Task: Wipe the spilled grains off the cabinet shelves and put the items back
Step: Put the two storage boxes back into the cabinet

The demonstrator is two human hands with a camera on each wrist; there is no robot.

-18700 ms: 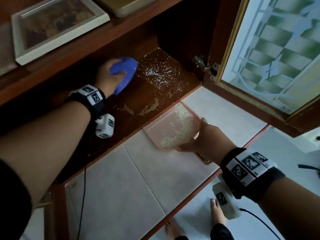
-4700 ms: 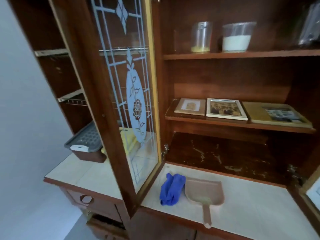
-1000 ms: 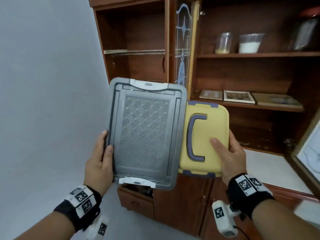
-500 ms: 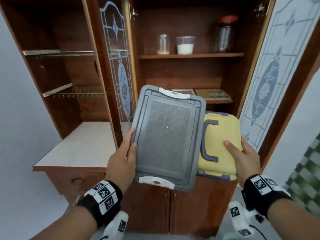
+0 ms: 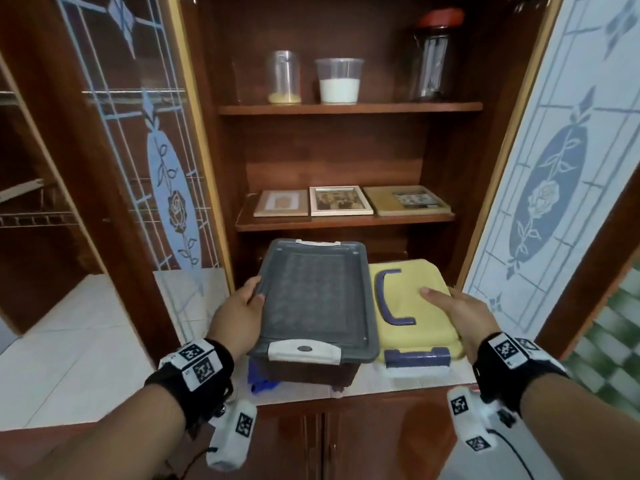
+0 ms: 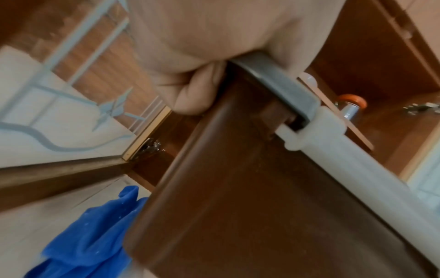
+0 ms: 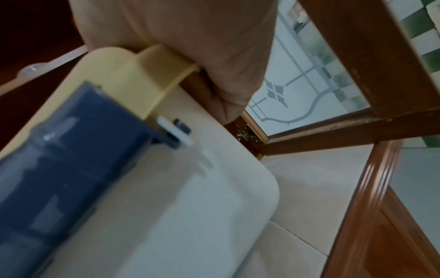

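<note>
In the head view I carry two lidded boxes side by side, low over the tiled counter (image 5: 408,382) in front of the cabinet's bottom shelf. My left hand (image 5: 247,306) grips the left rim of the brown box with the grey lid (image 5: 311,299), thumb on top. The left wrist view shows its fingers (image 6: 190,94) curled under the lid's rim (image 6: 281,82). My right hand (image 5: 446,303) grips the yellow-lidded box (image 5: 401,292), thumb on the lid (image 7: 142,65). The blue cloth (image 5: 261,379) lies on the counter, partly under the grey-lidded box. I cannot tell whether the boxes touch the counter.
Both glass cabinet doors stand open, one on the left (image 5: 166,168) and one on the right (image 5: 554,185). Three jars (image 5: 338,81) stand on the top shelf and three picture frames (image 5: 341,200) lie on the middle one. More tiled counter (image 5: 86,341) extends left under wire racks (image 5: 34,220).
Both boxes have come down from chest height and levelled out low over the counter before the bottom shelf. The cabinet is now closer and straight ahead.
</note>
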